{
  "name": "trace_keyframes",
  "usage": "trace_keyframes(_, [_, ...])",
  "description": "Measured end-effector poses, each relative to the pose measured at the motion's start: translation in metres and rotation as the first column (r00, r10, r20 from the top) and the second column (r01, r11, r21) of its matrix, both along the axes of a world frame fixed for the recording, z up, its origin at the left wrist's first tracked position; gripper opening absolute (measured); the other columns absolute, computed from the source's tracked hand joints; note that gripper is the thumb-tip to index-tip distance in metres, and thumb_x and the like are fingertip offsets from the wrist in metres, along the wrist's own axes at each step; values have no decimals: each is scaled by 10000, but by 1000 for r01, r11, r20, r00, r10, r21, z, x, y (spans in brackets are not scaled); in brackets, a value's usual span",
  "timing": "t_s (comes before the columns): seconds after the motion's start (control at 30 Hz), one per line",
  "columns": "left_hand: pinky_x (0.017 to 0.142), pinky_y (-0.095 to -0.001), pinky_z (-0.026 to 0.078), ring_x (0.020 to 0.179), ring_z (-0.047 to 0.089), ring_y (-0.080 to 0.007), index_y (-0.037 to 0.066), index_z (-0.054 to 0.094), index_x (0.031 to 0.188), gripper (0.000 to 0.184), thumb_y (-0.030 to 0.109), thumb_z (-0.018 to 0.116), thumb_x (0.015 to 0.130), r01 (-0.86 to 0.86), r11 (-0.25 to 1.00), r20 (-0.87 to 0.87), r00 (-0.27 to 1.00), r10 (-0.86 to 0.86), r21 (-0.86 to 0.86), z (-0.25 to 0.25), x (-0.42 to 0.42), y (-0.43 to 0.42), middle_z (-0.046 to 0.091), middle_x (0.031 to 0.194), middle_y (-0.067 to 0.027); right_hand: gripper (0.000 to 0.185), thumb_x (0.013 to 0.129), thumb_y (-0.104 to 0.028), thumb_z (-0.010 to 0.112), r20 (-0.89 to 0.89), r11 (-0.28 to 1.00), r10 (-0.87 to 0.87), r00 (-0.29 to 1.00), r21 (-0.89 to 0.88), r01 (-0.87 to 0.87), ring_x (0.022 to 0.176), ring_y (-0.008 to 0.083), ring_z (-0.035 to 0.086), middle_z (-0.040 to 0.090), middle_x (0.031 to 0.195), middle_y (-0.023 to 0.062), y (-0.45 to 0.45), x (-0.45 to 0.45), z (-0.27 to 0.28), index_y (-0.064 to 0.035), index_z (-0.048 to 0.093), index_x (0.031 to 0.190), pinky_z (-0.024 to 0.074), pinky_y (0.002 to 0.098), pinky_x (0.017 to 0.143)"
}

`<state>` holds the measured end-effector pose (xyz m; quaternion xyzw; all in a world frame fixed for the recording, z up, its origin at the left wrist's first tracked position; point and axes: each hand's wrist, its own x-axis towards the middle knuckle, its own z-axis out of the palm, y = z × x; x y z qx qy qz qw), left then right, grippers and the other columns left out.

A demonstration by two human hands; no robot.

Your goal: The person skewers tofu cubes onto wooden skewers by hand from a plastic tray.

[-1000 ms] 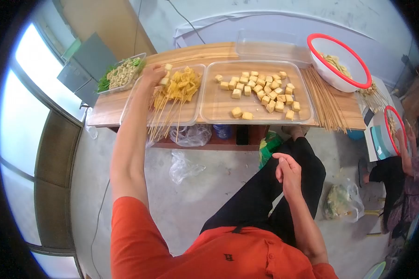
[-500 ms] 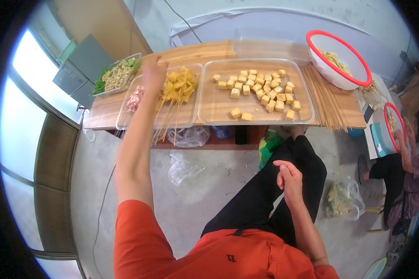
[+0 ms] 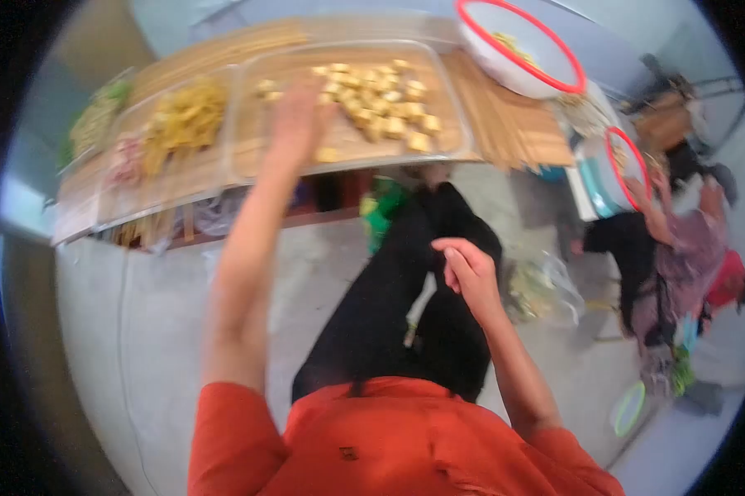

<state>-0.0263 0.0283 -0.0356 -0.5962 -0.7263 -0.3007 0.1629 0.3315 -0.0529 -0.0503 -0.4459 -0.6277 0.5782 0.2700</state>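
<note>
My left hand (image 3: 298, 120), smeared by motion, is over the left part of a clear plastic tray (image 3: 463, 124) of yellowish cubes, probably tofu (image 3: 380, 95). Its fingers are too blurred to show whether they hold anything. My right hand (image 3: 470, 269) is above my lap, fingers curled in and thumb against the index finger; nothing shows in it. Left of the cube tray, another clear tray (image 3: 232, 116) holds skewered yellow folded pieces (image 3: 192, 112) and pinkish pieces (image 3: 126, 157). Their sticks reach over its front edge.
Many thin wooden sticks (image 3: 504, 116) lie right of the cubes, near a red-rimmed white bowl (image 3: 583, 78). A box of greens and pale pieces (image 3: 99, 120) stands far left. Another person (image 3: 678, 231) works at a smaller red-rimmed bowl (image 3: 610, 153). Plastic bags (image 3: 546, 289) lie on the floor.
My left hand has moved right, from above the tray with the skewered pieces to the cube tray. The view has swung right and down. My right hand keeps its curled pose.
</note>
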Motion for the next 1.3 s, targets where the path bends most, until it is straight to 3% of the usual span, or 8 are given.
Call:
trace_keyframes(0.17, [977,-436,438,1181,517,-359,50,583,1214,425,161,698,821,70,997,98,992,-73,33,19,8,-10,542,1280,-174,225,972,-187,524,217,962,-151,964,258,92,548,58,493,527,591,-1,69,42,27,-57,659,1098,409,235,519])
trace_keyframes(0.23, [982,-417,433,1179,516,-361,43,577,1202,407,117,693,819,78,996,121,989,-82,37,18,9,-10,541,1271,-178,213,948,-179,541,346,824,-261,901,566,21,588,167,594,588,621,77,99,44,42,-63,663,1079,472,329,578])
trace_keyframes(0.33, [977,-411,435,1179,518,-357,39,575,1190,398,107,693,815,103,994,177,978,-108,34,14,6,-9,543,1262,-176,208,914,-211,573,421,658,-319,849,743,-121,699,310,653,643,707,151,145,38,48,-70,670,1031,498,428,652])
trace_keyframes(0.57, [940,-432,458,1139,541,-376,14,598,1170,369,91,682,819,140,987,165,975,-152,80,25,14,-16,546,1243,-190,219,866,-272,625,491,585,-302,817,772,-249,795,375,657,671,783,182,200,-16,35,-62,653,919,500,487,692])
trace_keyframes(0.63, [938,-433,460,1139,542,-377,13,598,1167,362,87,679,822,131,988,172,975,-143,80,27,16,-17,544,1245,-190,210,835,-257,630,639,620,-402,656,717,-318,787,375,653,671,778,181,206,-27,33,-57,657,892,490,490,718])
trace_keyframes(0.93, [934,-429,465,1128,549,-370,2,608,1129,322,93,675,827,157,984,141,976,-167,82,26,17,-16,554,1227,-190,229,825,-232,559,710,657,-458,535,676,-334,792,377,657,665,779,218,238,-39,22,-22,650,821,490,506,730])
trace_keyframes(1.03, [928,-428,468,1110,559,-368,2,617,1106,303,95,678,824,153,985,144,976,-163,80,28,17,-16,565,1209,-187,241,830,-211,568,771,772,-356,528,561,-298,900,393,670,686,910,239,238,-40,34,-15,698,884,511,502,790])
trace_keyframes(1.3, [906,-424,476,1076,575,-360,10,626,1083,276,99,676,826,148,987,164,974,-155,55,23,14,-12,578,1172,-175,256,818,-238,572,749,743,-385,540,598,-300,881,385,671,689,895,224,243,-31,33,-25,709,854,513,495,780])
